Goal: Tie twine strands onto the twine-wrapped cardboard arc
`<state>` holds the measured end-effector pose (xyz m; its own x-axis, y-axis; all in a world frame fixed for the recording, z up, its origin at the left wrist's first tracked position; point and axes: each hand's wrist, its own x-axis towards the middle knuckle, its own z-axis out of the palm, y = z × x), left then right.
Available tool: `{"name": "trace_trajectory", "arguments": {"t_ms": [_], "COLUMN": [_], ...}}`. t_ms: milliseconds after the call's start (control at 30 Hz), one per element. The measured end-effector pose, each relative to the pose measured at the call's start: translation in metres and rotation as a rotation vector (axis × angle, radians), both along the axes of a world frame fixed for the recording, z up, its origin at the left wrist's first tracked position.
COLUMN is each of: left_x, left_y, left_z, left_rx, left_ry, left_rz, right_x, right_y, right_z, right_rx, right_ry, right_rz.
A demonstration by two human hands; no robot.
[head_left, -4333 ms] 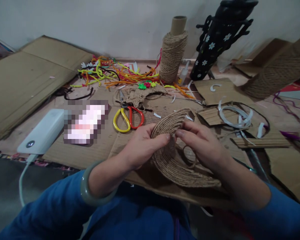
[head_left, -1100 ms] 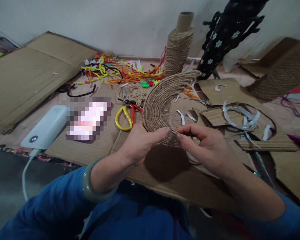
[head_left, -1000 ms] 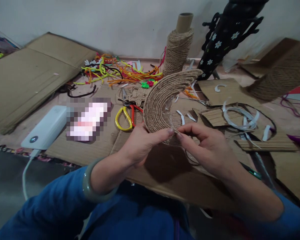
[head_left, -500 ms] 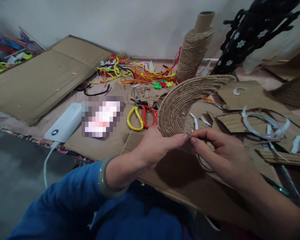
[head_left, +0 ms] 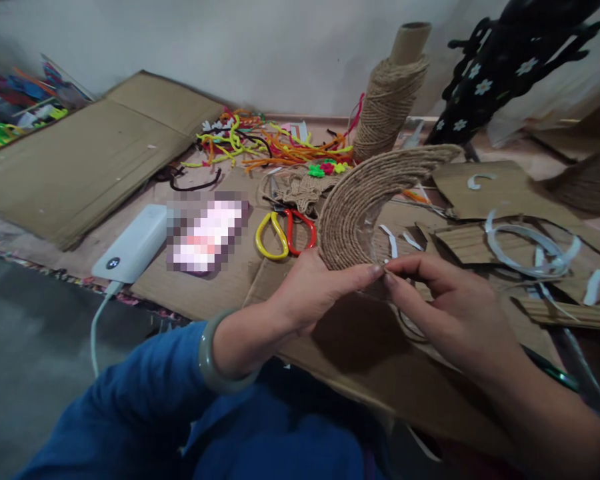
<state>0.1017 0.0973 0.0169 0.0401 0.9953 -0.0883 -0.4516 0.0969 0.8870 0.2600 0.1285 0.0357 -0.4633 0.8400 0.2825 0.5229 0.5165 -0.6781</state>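
My left hand [head_left: 320,290] grips the lower end of a curved crescent piece [head_left: 353,207] covered in rows of brown jute twine, its thumb pressed along the near edge. Close beside that thumb, my right hand [head_left: 445,307] pinches between thumb and forefinger what looks like the end of the twine. The pinched bit is tiny and mostly hidden by the fingertips. A loop of twine [head_left: 410,328] hangs below the right hand. Just left of the crescent lie scissors [head_left: 286,235] with one yellow and one red handle.
Behind stand a twine spool [head_left: 393,100] and a black flower-patterned object [head_left: 480,80]. Cardboard [head_left: 100,147], a white power bank [head_left: 133,243] and a blurred phone [head_left: 207,237] are on the left. Coloured pipe cleaners [head_left: 280,147] lie at the back, a clear coil [head_left: 527,250] at right.
The crescent's far tip has tilted slightly left and up. Both hands keep nearly the same hold, and the whole view has shifted a little.
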Motion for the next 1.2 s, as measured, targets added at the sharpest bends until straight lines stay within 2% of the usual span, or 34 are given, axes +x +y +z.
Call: {"name": "trace_trajectory", "arguments": {"t_ms": [100,267,533,933,1200], "left_x": [0.001,0.000,-0.003,-0.003,-0.003], "left_y": [0.000,0.000,0.001,0.000,0.000], "left_z": [0.001,0.003,0.005,0.006,0.001], "left_rx": [-0.036,-0.031,-0.031,-0.081,-0.044], "left_ry": [-0.029,-0.028,-0.014,0.012,0.027], "left_rz": [0.005,0.047,0.047,0.041,0.031], "right_x": [0.000,0.002,0.013,0.027,0.036], "right_y": [-0.001,0.000,0.006,0.015,0.024], "right_z": [-0.002,0.001,0.009,0.006,0.001], "right_rx": [0.024,-0.005,0.005,-0.040,-0.063], "right_ry": [0.000,0.013,-0.051,-0.111,-0.135], "right_rz": [0.000,0.079,0.085,0.133,0.136]}}
